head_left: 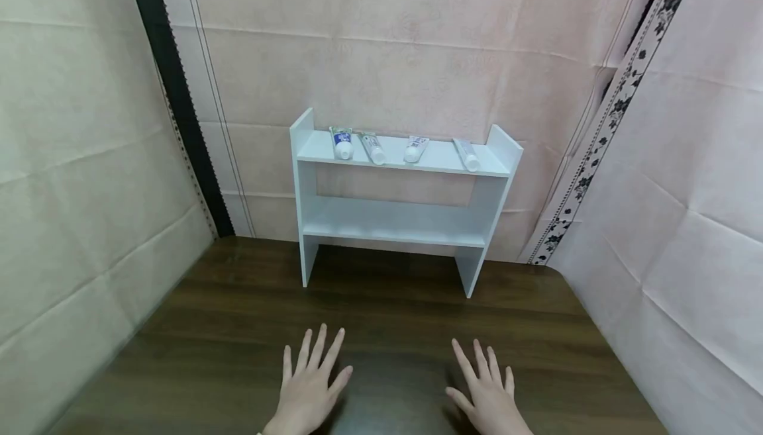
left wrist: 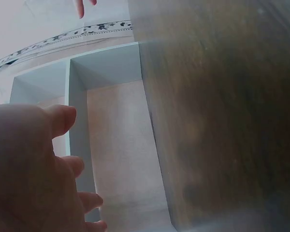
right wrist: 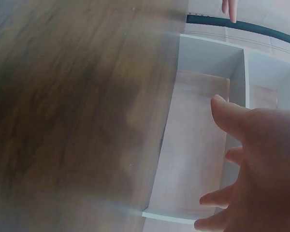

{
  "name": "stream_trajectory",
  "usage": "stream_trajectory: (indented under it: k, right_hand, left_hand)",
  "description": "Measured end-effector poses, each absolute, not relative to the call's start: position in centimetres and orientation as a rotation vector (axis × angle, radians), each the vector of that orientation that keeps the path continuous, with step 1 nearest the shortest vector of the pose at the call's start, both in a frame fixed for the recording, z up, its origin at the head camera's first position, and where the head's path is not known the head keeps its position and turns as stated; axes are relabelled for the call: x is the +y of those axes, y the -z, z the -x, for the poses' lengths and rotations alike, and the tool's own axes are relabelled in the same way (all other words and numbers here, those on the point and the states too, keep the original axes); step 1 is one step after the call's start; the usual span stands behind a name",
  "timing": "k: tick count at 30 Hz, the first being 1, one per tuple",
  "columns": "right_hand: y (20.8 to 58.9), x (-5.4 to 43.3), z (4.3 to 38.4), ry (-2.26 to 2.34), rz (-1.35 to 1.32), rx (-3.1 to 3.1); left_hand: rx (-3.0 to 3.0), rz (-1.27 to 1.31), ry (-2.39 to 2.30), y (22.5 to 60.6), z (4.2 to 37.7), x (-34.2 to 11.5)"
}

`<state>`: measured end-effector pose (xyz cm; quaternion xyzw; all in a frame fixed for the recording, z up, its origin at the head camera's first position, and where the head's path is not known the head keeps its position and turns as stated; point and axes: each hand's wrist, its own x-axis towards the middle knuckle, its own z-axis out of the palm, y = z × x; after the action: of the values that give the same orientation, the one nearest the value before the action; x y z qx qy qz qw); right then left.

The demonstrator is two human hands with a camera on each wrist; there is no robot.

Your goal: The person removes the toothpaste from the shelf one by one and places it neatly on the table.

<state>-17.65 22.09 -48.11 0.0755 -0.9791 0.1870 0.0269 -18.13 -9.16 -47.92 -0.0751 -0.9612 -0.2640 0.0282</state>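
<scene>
My left hand (head_left: 306, 388) is held over the front of the wooden table (head_left: 238, 329), its fingers spread and straight, holding nothing. To its right, my right hand (head_left: 490, 395) is spread in the same way, also holding nothing. Beyond both hands stands a white two-tier shelf (head_left: 393, 220). Several white tubes lie on its upper board: one with a blue label (head_left: 342, 144) at the left end, a greenish-marked tube (head_left: 373, 149) beside it, a third tube (head_left: 415, 149) near the middle, and a plainer tube (head_left: 467, 155) toward the right.
A pale fabric wall (head_left: 417, 64) rises right behind the shelf. Fabric panels also flank the table, with a black strip (head_left: 179, 97) at the left corner and a floral border (head_left: 614, 110) at the right. The shelf's lower board (head_left: 393, 220) bears no tubes.
</scene>
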Motion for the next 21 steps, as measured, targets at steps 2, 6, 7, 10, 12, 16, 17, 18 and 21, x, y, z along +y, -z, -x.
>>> stream_trajectory:
  k: [2,6,7,10,12,16,17,18,21]
  right_hand:
    - [48.0,21.7,17.6,-0.572,-0.25,-3.003]
    - [47.3,21.1,17.7,-0.531,-0.325,-2.923]
    - [46.9,20.9,17.8,-0.519,-0.349,-2.9]
    - [45.7,20.4,18.2,-0.487,-0.414,-2.841]
    - [44.7,19.9,18.6,-0.459,-0.455,-2.804]
    - [42.7,18.8,19.7,-0.396,-0.517,-2.73]
    - [42.2,18.5,19.9,-0.382,-0.531,-2.71]
    - [41.7,18.2,20.1,-0.373,-0.544,-2.696]
    - [40.1,16.9,20.6,-0.36,-0.599,-2.656]
  left_hand:
    - [-2.961,0.23,0.827,47.9,18.3,-9.4]
    - [-2.934,0.206,0.848,47.4,18.8,-10.2]
    - [-2.921,0.197,0.85,47.1,19.0,-10.5]
    - [-2.895,0.164,0.826,46.1,19.5,-11.3]
    - [-2.885,0.149,0.804,45.4,19.9,-12.0]
    - [-2.846,0.158,0.8,43.6,20.9,-13.1]
    - [-2.834,0.162,0.804,43.2,21.2,-13.4]
    - [-2.823,0.164,0.808,42.8,21.5,-13.6]
    - [-2.792,0.149,0.814,41.4,22.1,-14.5]
